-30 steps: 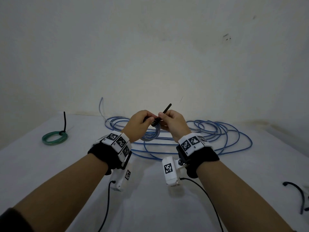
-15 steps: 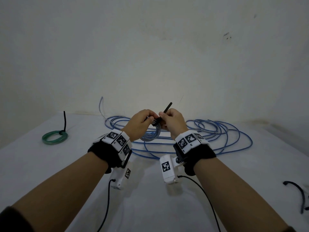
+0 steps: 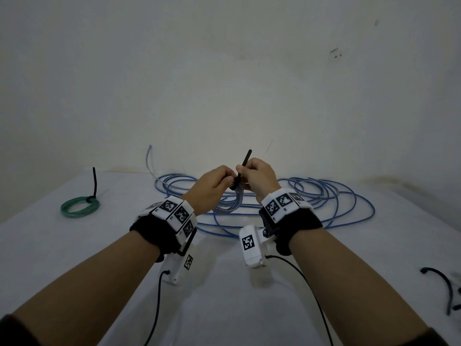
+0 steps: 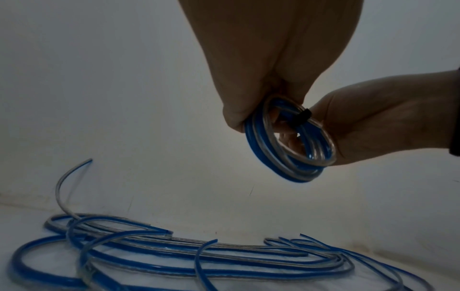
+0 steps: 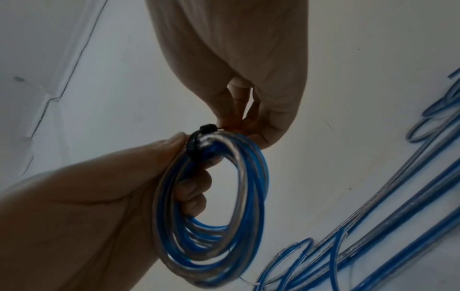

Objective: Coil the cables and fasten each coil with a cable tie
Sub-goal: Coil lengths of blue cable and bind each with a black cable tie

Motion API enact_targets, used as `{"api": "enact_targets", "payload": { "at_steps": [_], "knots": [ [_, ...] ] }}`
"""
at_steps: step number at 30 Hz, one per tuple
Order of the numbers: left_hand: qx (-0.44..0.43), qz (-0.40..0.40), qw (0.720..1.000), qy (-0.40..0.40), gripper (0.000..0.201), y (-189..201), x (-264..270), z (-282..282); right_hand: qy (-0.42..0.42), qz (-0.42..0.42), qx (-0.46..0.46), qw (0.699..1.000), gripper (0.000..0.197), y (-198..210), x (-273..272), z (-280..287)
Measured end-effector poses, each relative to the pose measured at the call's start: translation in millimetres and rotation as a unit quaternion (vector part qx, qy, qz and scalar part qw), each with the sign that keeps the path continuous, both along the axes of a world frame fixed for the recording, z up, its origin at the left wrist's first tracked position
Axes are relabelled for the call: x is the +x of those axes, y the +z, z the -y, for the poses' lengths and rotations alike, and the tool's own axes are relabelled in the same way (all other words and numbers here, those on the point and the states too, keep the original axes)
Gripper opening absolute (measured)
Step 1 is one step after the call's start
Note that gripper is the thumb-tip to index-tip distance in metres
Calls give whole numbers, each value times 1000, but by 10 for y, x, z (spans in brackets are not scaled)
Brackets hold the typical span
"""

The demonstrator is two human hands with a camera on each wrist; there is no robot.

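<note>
My left hand (image 3: 214,185) holds a small coil of blue and clear cable (image 3: 230,204) above the table, fingers curled through the ring (image 5: 214,198). A black cable tie (image 3: 243,168) is wrapped round the top of the coil (image 4: 291,141), its head (image 5: 208,129) sitting on the bundle and its free tail sticking up. My right hand (image 3: 257,177) pinches that tail just above the head. Both hands meet at the middle of the head view.
Loose blue cables (image 3: 324,201) sprawl over the white table (image 3: 224,308) behind the hands. A green coil (image 3: 79,207) with a black tie lies at the far left. Spare black ties (image 3: 444,285) lie at the right edge. A wall stands close behind.
My right hand has slid up the tie's tail, and the tail now stands more upright. Both hands have lifted slightly with the coil.
</note>
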State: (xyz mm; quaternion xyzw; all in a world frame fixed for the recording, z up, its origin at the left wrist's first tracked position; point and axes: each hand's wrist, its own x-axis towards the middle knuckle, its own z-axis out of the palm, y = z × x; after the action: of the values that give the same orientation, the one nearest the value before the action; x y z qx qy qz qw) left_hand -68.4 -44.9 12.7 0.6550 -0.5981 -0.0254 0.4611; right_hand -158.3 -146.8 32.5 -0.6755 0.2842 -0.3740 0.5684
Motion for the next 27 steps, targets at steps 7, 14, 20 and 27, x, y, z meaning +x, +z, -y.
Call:
{"api": "enact_targets", "payload": {
  "at_steps": [7, 14, 20, 27],
  "knots": [
    [-26, 25, 999, 17, 18, 19, -3, -11, -6, 8, 17, 1000, 31, 76, 26, 35],
    [-51, -86, 995, -5, 15, 67, -21, -10, 54, -34, 59, 996, 25, 118, -24, -4],
    [-61, -68, 995, -42, 22, 72, -1, -60, 97, -11, 124, 987, 21, 168, -88, -51],
    [-23, -39, 999, -28, 26, 78, 36, -69, 94, -35, 95, 990, 21, 144, -87, -48]
  ]
}}
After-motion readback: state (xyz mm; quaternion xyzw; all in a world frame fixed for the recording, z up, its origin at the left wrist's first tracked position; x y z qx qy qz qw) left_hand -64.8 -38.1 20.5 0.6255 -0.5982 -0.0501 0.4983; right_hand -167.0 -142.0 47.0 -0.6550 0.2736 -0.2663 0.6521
